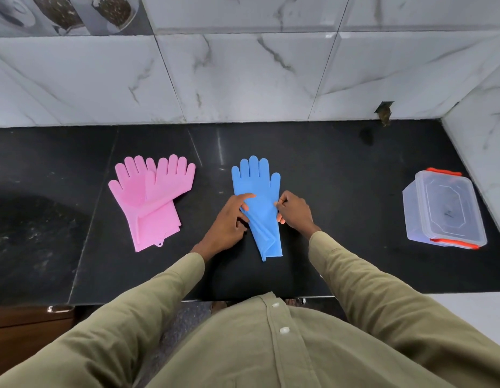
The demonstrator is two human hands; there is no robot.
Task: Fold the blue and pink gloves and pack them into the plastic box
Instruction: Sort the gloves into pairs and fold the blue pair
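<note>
Pink gloves [150,197]: two, lying flat and overlapping each other on the left of the black counter [341,175], fingers pointing to the far wall, cuffs toward the near edge.
Blue gloves [258,203]: one blue shape in view at the centre of the counter, fingers pointing far, cuff near; whether a second glove lies under it cannot be told. The cuff end is creased and narrows toward the near edge.
Plastic box [443,210]: one, clear, standing at the right of the counter, well apart from the gloves, close to the side wall. Its lid is on, with orange clasps at the far and near ends. Nothing can be made out inside it.
Left hand [229,219]: on the left edge of the blue glove at its wrist part, forefinger stretched out over the glove, the other fingers curled and pinching the edge.
Right hand [295,211]: on the right edge of the blue glove opposite the left hand, fingers curled in and pinching the edge.
Sleeves: two, olive green, reaching in from the near side.
Wall: marbled grey tiles behind and to the right of the counter.
</note>
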